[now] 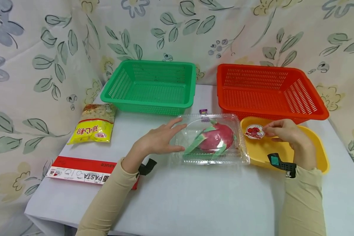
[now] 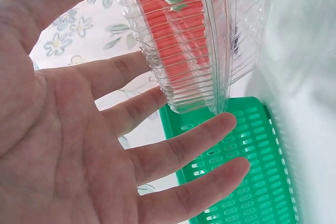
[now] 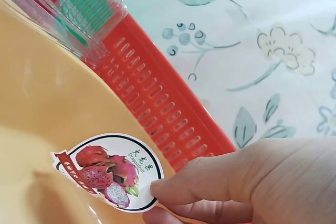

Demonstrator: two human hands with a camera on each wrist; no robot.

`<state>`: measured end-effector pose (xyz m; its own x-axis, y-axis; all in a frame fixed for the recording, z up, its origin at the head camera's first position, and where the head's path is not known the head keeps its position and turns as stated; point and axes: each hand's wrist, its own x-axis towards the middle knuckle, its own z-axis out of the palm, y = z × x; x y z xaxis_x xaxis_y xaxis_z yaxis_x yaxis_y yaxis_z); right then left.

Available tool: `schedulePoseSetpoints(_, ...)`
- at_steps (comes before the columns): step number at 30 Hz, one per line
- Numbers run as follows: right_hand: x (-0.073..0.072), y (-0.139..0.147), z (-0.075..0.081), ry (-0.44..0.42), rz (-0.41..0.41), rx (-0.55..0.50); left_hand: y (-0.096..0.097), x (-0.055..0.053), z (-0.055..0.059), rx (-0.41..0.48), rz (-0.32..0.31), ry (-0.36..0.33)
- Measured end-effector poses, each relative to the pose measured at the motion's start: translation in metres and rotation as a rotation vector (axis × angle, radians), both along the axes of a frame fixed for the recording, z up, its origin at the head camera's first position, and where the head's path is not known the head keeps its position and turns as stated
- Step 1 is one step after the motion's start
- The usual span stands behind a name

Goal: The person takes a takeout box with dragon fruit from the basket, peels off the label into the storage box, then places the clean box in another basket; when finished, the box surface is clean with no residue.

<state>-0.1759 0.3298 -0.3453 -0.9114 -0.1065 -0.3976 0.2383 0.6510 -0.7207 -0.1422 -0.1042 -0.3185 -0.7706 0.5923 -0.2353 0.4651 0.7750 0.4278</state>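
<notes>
Dragonfruit sticker (image 1: 254,131), pinched by its edge in the right hand (image 1: 289,133) over the yellow tray (image 1: 262,154), would do best, I reckon, kept flat and uncreased, while the left hand (image 1: 157,141), fingers (image 1: 176,128) spread and uncurled, might steady the clear clamshell (image 1: 218,162) alongside.

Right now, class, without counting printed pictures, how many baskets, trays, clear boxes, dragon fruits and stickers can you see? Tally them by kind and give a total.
Baskets: 2 (green basket, red basket)
Yellow tray: 1
Clear box: 1
Dragon fruit: 1
Sticker: 1
Total: 6
</notes>
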Motion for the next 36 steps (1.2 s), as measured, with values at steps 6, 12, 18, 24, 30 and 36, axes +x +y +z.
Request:
schedulePoseSetpoints(6,0.0000,0.0020,0.0005,0.005,-0.007,0.009,0.0006,-0.0001,0.0025,-0.005,0.003,-0.002)
schedulePoseSetpoints(12,0.0002,0.0044,0.0008,0.008,-0.014,0.017,0.0018,-0.0006,0.0045,-0.013,-0.002,-0.002)
schedulePoseSetpoints(18,0.0003,0.0051,0.0013,0.003,-0.013,0.000,0.0022,-0.0004,0.0050,-0.014,-0.002,-0.002)
schedulePoseSetpoints(24,-0.0003,0.0065,0.0006,-0.001,-0.017,0.040,0.0014,-0.0001,0.0044,-0.003,0.004,-0.006)
schedulePoseSetpoints(30,-0.0002,0.0048,0.0000,-0.007,-0.017,0.055,0.0002,0.0008,0.0030,0.004,0.008,-0.016)
schedulePoseSetpoints(36,-0.0005,0.0053,-0.0002,-0.012,-0.020,0.053,0.0004,0.0006,0.0017,0.000,0.010,-0.013)
